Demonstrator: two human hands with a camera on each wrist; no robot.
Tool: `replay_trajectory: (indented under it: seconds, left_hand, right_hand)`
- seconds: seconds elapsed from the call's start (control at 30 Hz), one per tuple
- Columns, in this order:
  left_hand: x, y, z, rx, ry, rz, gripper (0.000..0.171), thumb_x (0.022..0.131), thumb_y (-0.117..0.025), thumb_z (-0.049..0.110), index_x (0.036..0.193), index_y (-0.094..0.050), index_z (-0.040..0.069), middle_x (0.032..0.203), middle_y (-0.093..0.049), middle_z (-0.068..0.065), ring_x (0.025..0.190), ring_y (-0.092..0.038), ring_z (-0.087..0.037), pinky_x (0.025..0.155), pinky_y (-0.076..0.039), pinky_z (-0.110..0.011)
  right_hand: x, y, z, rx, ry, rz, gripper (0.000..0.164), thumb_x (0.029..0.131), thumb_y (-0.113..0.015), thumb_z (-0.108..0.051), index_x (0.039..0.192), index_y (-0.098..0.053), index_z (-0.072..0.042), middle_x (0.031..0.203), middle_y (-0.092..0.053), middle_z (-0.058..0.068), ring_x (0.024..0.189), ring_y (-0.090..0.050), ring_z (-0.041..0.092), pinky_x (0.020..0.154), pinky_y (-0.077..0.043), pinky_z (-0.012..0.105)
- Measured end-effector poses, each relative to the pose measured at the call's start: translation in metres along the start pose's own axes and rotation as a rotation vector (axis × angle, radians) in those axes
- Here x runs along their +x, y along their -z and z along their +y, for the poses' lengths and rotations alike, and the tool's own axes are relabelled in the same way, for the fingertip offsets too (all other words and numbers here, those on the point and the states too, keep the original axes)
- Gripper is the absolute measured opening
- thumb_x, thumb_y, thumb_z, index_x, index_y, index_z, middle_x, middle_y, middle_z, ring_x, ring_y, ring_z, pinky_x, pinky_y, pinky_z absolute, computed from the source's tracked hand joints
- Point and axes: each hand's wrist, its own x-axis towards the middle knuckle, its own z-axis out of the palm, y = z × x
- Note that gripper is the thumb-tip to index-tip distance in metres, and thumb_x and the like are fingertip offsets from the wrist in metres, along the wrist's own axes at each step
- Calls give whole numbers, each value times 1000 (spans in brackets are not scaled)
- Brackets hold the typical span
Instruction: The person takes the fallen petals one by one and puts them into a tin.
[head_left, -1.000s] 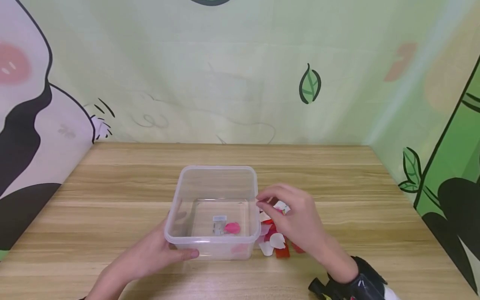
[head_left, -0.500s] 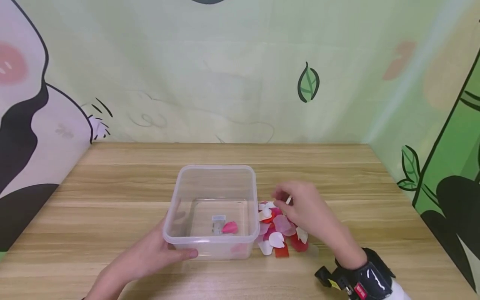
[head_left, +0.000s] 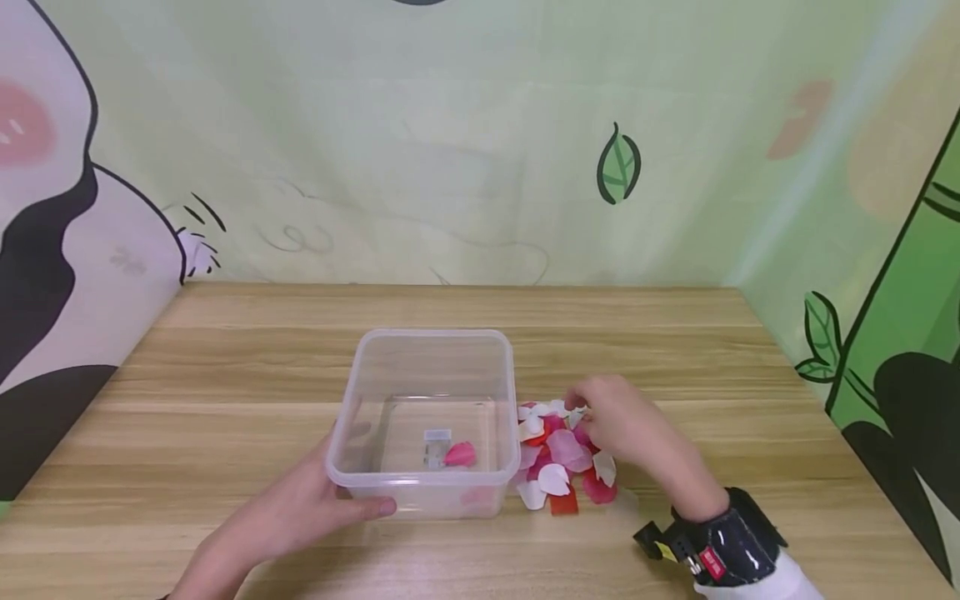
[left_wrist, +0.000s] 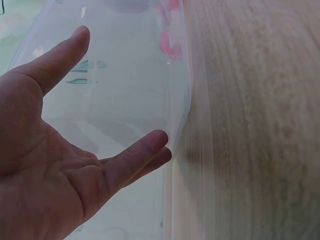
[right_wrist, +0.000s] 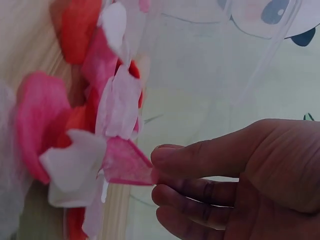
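A clear plastic box [head_left: 423, 481] stands on the table, with a pink petal [head_left: 460, 454] and a small label on its bottom. My left hand [head_left: 318, 498] touches its near left corner; in the left wrist view the thumb and fingers lie fairly straight against the clear wall. Right of the box is a pile of artificial petals [head_left: 567, 452] in white, pink and red. Over the pile's far right side is my right hand [head_left: 633, 429]. The right wrist view has its thumb and fingertips pinching the edge of a pink petal [right_wrist: 125, 162], still among the others.
The wooden table [head_left: 247, 350] runs back to a printed cloth backdrop [head_left: 450, 167]. A black wrist strap with a camera mount [head_left: 723, 542] sits on my right forearm. The pile lies right beside the box's right wall.
My right hand has moved right, away from the box's rim, and down onto the petal pile. The left hand and box stay in place.
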Motion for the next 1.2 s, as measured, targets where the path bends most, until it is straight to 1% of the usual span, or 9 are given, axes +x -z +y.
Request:
replay_trajectory:
  seconds: [0.13, 0.37, 0.5, 0.6, 0.77, 0.87, 1.0, 1.13, 1.2]
  left_hand:
    - [0, 0, 1, 11, 4, 1, 118, 83, -89, 20, 165, -4, 36, 145, -50, -17, 112, -62, -34, 93, -52, -33]
    - [0, 0, 1, 38, 13, 12, 121, 82, -90, 20, 165, -3, 36, 143, -51, -18, 112, -63, -33, 95, -51, -37]
    - [0, 0, 0, 50, 22, 15, 122, 82, -90, 21, 164, -2, 37, 143, -51, -20, 112, -63, -32, 96, -51, -39]
    - [0, 0, 0, 78, 31, 21, 122, 82, -90, 24, 164, -1, 37, 145, -49, -21, 112, -62, -30, 97, -50, -42]
    - [-1, 0, -1, 83, 39, 22, 122, 82, -90, 26, 164, -1, 38, 147, -47, -22, 115, -61, -30, 98, -49, -43]
    - [-1, 0, -1, 49, 35, 14, 122, 82, -90, 24, 164, -1, 38, 145, -50, -22, 114, -62, -31, 97, -50, -40]
    - [-1, 1, -1, -6, 33, -2, 122, 83, -89, 20, 165, 0, 37, 143, -50, -26, 113, -63, -33, 93, -52, -34]
    - [-1, 1, -2, -21, 43, -10, 121, 83, -89, 22, 164, 0, 38, 142, -50, -27, 112, -63, -32, 92, -53, -34]
    - [-1, 1, -2, -10, 45, -9, 121, 83, -89, 24, 164, 0, 38, 142, -50, -27, 111, -63, -31, 91, -53, -34]
  right_hand:
    - [1, 2, 6, -2, -18, -11, 20, 87, -70, 9, 105, -72, 1, 107, -67, 17, 84, -60, 24, 68, -55, 34]
    - [3, 2, 11, 4, 19, -28, 12, 86, -68, 9, 91, -70, -1, 79, -61, 5, 67, -57, 17, 57, -49, 30]
    - [3, 2, 12, 20, 3, -38, 11, 87, -69, 7, 85, -68, -4, 73, -59, 2, 62, -56, 16, 55, -48, 30]
    - [3, 2, 11, 30, -10, -45, 14, 88, -69, 8, 84, -68, -5, 73, -60, 3, 62, -56, 15, 55, -48, 30]
    - [2, 3, 9, 61, -23, -46, 15, 89, -67, 9, 86, -69, -6, 74, -61, 5, 61, -57, 16, 54, -49, 30]
    - [1, 4, 9, 66, 1, -29, 15, 89, -66, 9, 87, -71, -5, 75, -61, 6, 62, -57, 16, 54, -49, 30]
    - [1, 7, 9, 50, 60, 9, 15, 89, -67, 10, 87, -72, -4, 75, -62, 4, 65, -56, 17, 57, -50, 30]
    - [0, 9, 8, 37, 82, 42, 15, 89, -67, 10, 87, -72, -4, 77, -63, 3, 69, -56, 18, 61, -51, 31]
    - [0, 9, 7, 39, 81, 60, 15, 89, -68, 9, 88, -73, -5, 79, -63, 3, 71, -56, 18, 62, -52, 32]
